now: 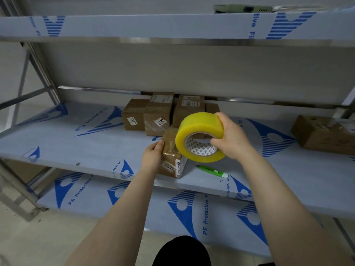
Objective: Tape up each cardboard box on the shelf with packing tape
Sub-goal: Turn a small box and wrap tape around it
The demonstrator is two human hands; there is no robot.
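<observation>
A small cardboard box [171, 166] stands near the front edge of the middle shelf [80, 143], with white labels on its near side and clear tape over its top. My left hand [152, 155] grips its left side. My right hand [231, 137] holds a large yellow roll of packing tape [199, 136] just above and to the right of the box, fingers through the core and thumb over the rim. The roll hides the box's right part.
Several taped boxes [159, 114] are stacked at the back middle of the shelf. Another box [324, 134] lies at the right end. A green utility knife [212, 170] rests on the shelf right of the small box. Shelves above and below carry blue-printed film.
</observation>
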